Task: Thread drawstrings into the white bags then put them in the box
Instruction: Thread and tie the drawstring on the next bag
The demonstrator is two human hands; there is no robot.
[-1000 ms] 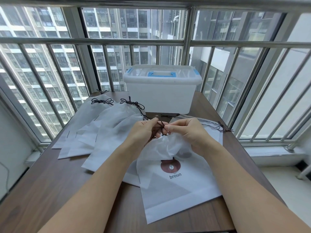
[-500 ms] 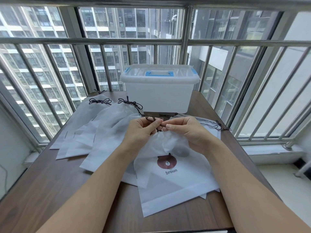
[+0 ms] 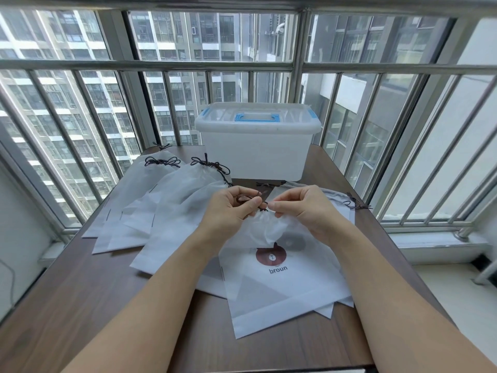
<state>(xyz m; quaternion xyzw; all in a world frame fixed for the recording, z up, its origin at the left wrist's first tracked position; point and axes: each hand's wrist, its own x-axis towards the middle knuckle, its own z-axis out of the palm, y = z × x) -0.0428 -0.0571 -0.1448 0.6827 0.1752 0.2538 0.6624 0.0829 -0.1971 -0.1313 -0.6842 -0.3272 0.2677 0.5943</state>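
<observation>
I am pinching the dark cord (image 3: 248, 198) with my left hand (image 3: 231, 208) and the gathered mouth of the bag (image 3: 279, 273) at table centre with my right hand (image 3: 304, 208), judging the threading nearly finished, next cinching, then lifting toward the lidded box (image 3: 256, 146) at twelve o'clock.

Dark brown wooden table (image 3: 67, 305) stands against steel-barred glazed windows (image 3: 172, 65); daylight enters, grey high-rise blocks (image 3: 67, 84) beyond; floor apparently pale.

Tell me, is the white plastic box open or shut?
Shut: the lid lies flat on the plastic box, blue handle folded down.
</observation>
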